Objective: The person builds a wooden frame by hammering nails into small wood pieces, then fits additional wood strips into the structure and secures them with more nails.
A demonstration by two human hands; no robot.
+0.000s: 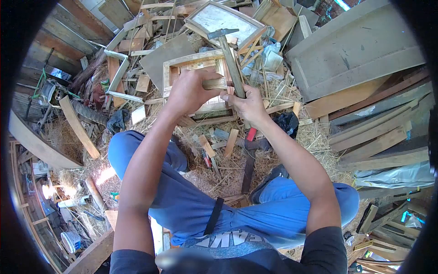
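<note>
My left hand (192, 89) is closed on a short wooden block (214, 84), thumb and fingers pinching it over a wooden frame box (169, 75). Close by on the right, my right hand (248, 104) grips a hammer (232, 64) by its wooden handle. The hammer's metal head points up and away from me, above the box's far right corner. The thumb and fingertips of my right hand come right up to the block's right end. My hands hide part of the box's inside and near side.
Straw and wood scraps (232, 141) cover the ground by my feet. A framed panel (226, 20) lies beyond the box. Large boards (356, 50) lean at the right, with stacked planks (378, 132) below. Curved wooden pieces (78, 127) stand at the left. A black plastic bag (286, 122) lies near my right wrist.
</note>
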